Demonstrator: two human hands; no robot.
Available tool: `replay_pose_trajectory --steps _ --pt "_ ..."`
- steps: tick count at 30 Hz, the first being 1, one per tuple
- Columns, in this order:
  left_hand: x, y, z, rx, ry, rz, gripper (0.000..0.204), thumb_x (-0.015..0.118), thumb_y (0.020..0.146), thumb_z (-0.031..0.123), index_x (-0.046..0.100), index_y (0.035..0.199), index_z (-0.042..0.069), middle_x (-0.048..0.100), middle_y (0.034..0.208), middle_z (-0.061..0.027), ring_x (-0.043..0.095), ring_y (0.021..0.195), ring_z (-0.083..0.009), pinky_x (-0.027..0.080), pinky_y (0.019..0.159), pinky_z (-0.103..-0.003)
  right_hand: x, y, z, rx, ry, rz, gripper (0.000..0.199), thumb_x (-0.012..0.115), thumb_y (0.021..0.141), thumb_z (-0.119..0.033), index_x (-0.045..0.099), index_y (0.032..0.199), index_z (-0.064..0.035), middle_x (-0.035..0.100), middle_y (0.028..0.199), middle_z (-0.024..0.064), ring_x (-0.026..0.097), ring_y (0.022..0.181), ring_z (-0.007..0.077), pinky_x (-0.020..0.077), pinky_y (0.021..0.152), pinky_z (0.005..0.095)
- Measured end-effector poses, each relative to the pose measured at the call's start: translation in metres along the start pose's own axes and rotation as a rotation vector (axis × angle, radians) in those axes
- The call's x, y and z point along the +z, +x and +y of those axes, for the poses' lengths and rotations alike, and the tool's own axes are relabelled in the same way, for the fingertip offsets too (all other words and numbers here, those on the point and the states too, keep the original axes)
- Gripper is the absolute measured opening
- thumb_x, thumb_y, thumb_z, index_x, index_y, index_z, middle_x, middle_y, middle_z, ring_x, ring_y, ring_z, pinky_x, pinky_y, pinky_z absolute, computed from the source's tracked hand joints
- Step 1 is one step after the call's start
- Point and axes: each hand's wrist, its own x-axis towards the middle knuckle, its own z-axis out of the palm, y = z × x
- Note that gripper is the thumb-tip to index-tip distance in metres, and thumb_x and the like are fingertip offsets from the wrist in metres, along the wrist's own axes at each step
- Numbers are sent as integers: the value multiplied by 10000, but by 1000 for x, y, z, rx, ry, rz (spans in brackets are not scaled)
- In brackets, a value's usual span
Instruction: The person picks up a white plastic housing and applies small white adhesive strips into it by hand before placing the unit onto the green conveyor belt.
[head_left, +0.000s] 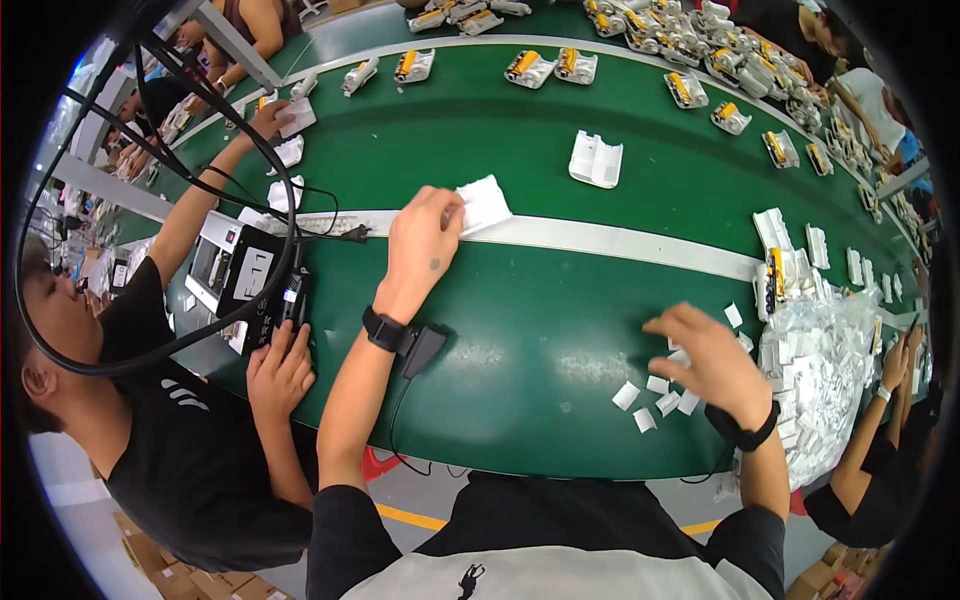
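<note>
A busy workshop surrounds a green bench, with yellow-and-white units along its far side from eleven to two o'clock of the view's middle. At twelve lies the white piece, over the pale metal strip; whether it rests there or is lifted slightly I cannot tell. The left hand has its fingers drawn in on the piece's near-left end, likely to steady it while leaving the rest uncovered. The right hand, towards half past three, is loosely spread with the thumb apart, gripping nothing visible; small white tiles lie scattered around four o'clock, probably for easy reach, beside a clear bag full of more. The piece's free corner points towards four o'clock, its lower edge slanting from eight to two; with one end covered, its long axis cannot be settled
</note>
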Motion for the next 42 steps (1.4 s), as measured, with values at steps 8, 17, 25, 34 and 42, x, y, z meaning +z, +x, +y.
replay_pose_trajectory --steps 8,17,25,34,42 --pt "25 4 5 -24 -527 29 425 661 977 -2 606 1397 38 659 1374 -184 678 1241 -325 579 965 -422 36 -5 -19 -105 31 -120 371 845 842 -173 696 1175 -110 610 1031 120 658 948 353 540 866 447" --pt "-10 31 -51 4 130 140 392 668 966 78 639 1357 65 633 1404 -167 642 1251 -385 534 1054 -488 48 -6 -2 -131 28 -82 226 796 894 -140 692 1089 -95 606 1007 94 654 902 341 536 790 435" --pt "-55 48 -166 -565 883 59 319 667 949 181 678 1256 93 591 1441 -207 586 1293 -471 521 1010 -638 55 -7 -10 -114 87 35 150 768 903 -68 657 1005 -70 625 992 95 660 866 334 542 740 428" --pt "-60 55 -216 -466 664 46 293 709 860 95 690 1150 53 640 1225 -255 675 1061 -498 580 923 -540 47 -5 -17 -33 187 15 130 750 918 -64 643 990 -50 635 963 98 667 890 344 555 753 432" --pt "-63 53 -249 -499 796 208 376 699 941 134 610 1301 77 616 1281 -230 658 1109 -506 601 935 -530 53 -7 -4 -125 116 74 104 708 957 -65 653 1045 -66 650 998 86 681 942 334 558 780 436"
